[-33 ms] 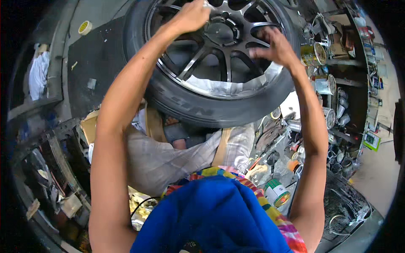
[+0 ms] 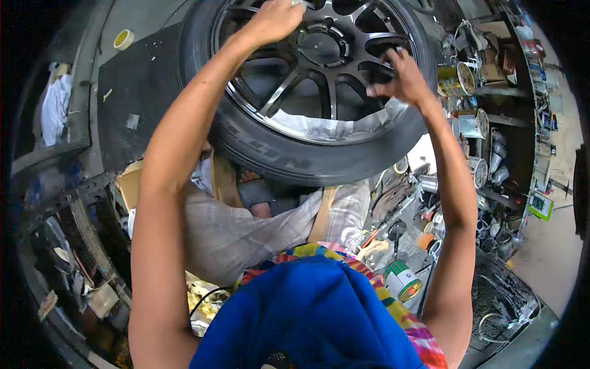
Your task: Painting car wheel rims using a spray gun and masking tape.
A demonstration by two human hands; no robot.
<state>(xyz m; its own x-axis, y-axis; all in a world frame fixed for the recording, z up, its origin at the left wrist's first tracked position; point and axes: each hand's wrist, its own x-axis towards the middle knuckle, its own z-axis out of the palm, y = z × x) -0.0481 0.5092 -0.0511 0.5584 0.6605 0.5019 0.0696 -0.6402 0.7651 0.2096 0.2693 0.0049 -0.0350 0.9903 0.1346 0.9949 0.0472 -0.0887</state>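
Note:
A car wheel stands propped on my lap, its black tyre (image 2: pixel 276 157) around a dark multi-spoke alloy rim (image 2: pixel 319 46). White masking paper (image 2: pixel 326 126) is tucked between rim and tyre along the lower edge. My left hand (image 2: pixel 276 19) is clenched at the top of the rim, with a small pale piece showing at its fingertips. My right hand (image 2: pixel 401 77) rests at the rim's right edge, above the end of the white paper. Its fingers are apart and touch the spokes.
A shelf unit (image 2: pixel 491 123) at the right holds several metal cans. A green-and-white can (image 2: pixel 402 280) and scattered tools lie on the floor at my right. A roll of yellow tape (image 2: pixel 123 39) sits at the upper left, and metal frames and clutter (image 2: pixel 67 246) lie at my left.

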